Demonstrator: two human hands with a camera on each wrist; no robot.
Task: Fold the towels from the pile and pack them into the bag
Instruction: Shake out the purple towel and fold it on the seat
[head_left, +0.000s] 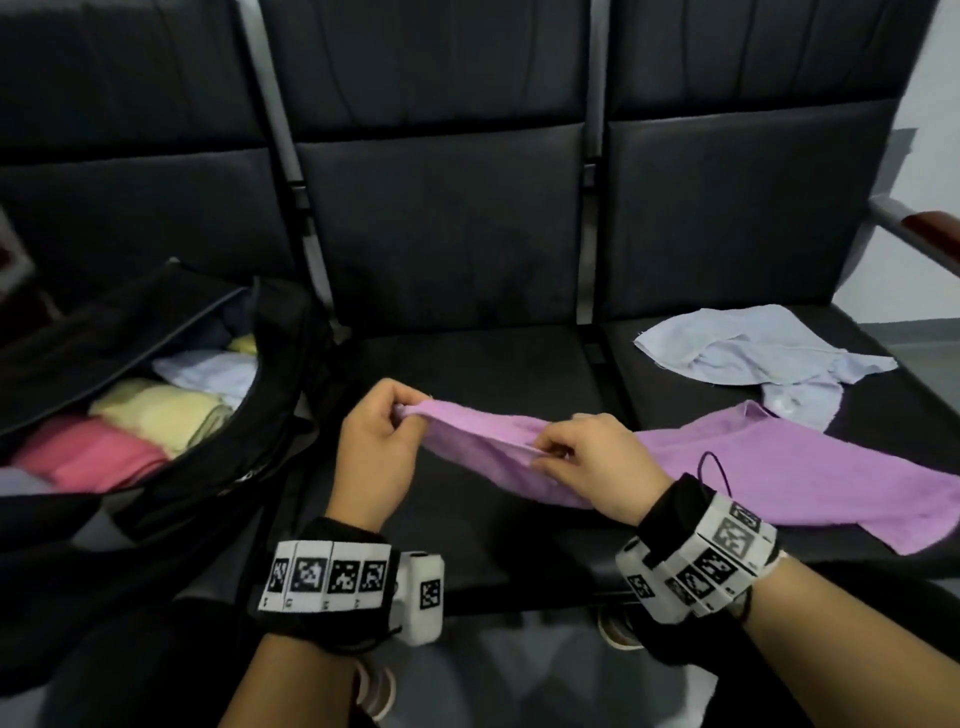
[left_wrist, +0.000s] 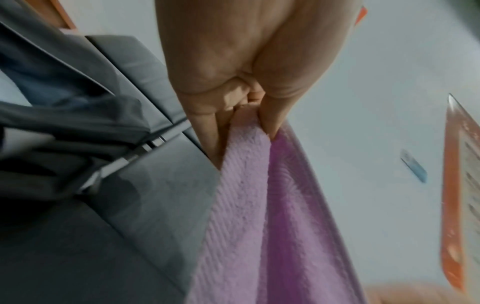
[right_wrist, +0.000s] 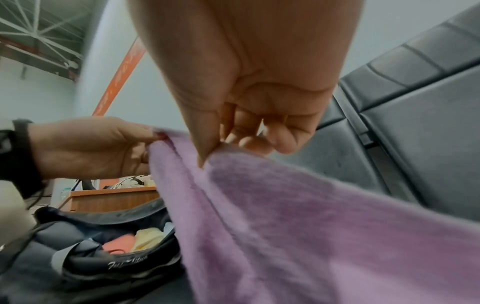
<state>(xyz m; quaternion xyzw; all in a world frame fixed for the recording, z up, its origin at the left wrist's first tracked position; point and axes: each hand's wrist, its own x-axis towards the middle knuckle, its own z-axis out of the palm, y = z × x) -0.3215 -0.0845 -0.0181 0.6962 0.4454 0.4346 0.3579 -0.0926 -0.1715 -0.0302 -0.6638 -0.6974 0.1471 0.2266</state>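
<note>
Above the middle seat of a row of dark padded chairs (head_left: 452, 249), a person's two hands grasp one end of a purple towel (head_left: 810, 483). The left hand (head_left: 371, 457) pinches the towel's corner between thumb and curled fingers, as the left wrist view shows close up. The right hand (head_left: 592, 467), just beside it, pinches the towel's near edge between thumb and fingertips, with the remaining fingers curled under.

The towel runs lengthwise from left to right, its raised end at the hands and its far end trailing flat across the right seat, nearly to the right edge of the head view. A crumpled light blue towel (head_left: 763, 353) lies on the right seat, farther back, its near corner touching or overlapping the purple one.

On the left seat an open black bag (head_left: 280, 364) holds folded towels: a pink one (head_left: 93, 452) nearest, a yellow one (head_left: 161, 410) behind it and a pale blue one (head_left: 213, 371) beyond. The middle seat cushion beneath the hands is bare dark padding, bounded by the bag on the left and the loose towels on the right.
</note>
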